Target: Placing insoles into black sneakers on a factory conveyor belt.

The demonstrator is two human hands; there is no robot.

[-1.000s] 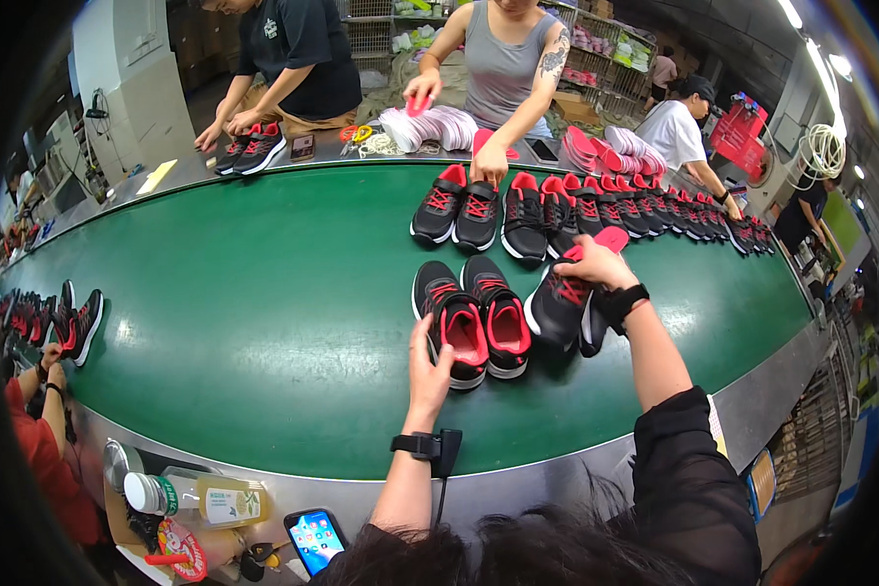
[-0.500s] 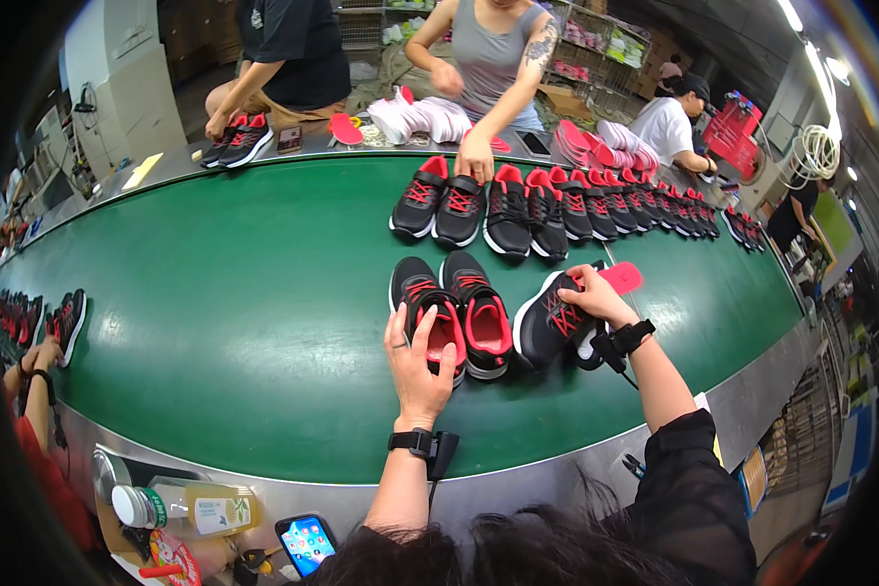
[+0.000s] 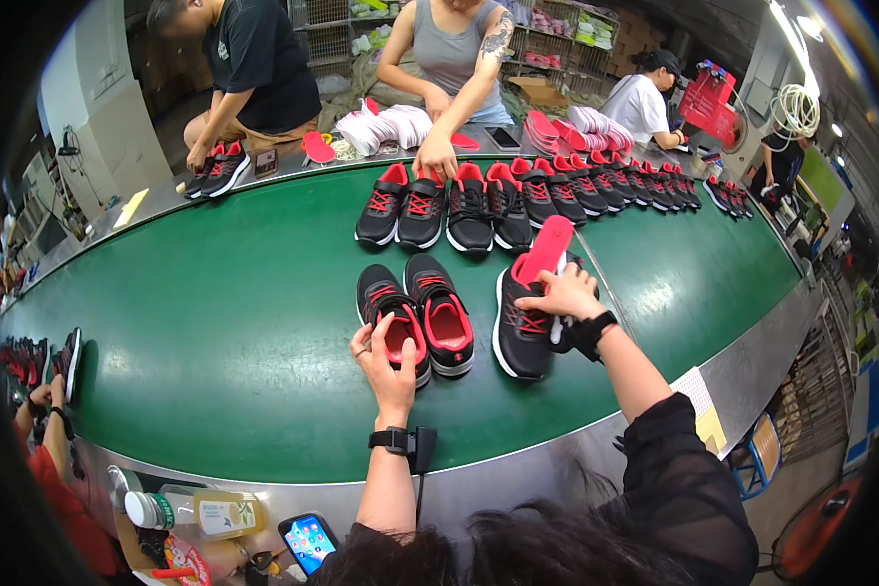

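Note:
A pair of black sneakers with red laces and red lining stands before me, heels toward me. My left hand [image 3: 389,369] has its fingers curved round the heel collar of the left sneaker [image 3: 378,288]; the right sneaker [image 3: 449,327] stands against it. To the right, my right hand [image 3: 571,293] grips another black sneaker [image 3: 523,337], toe toward me, at its opening. A red insole [image 3: 545,246] sticks up from that opening, beyond my fingers. Partly hidden behind this sneaker and my hand is another shoe [image 3: 562,337] with a white sole.
A long row of matching sneakers [image 3: 537,200] lines the green work surface's [image 3: 215,293] far side. A person opposite touches one shoe there. Stacked insoles [image 3: 386,127] lie beyond. Near me are a bottle [image 3: 195,513] and a phone [image 3: 308,544]. Another person's hands hold shoes at far left.
The right-hand sneaker has turned, its toe now toward me, and its insole has swung from pointing right to pointing away. The whole view has shifted. My left hand stays on its sneaker.

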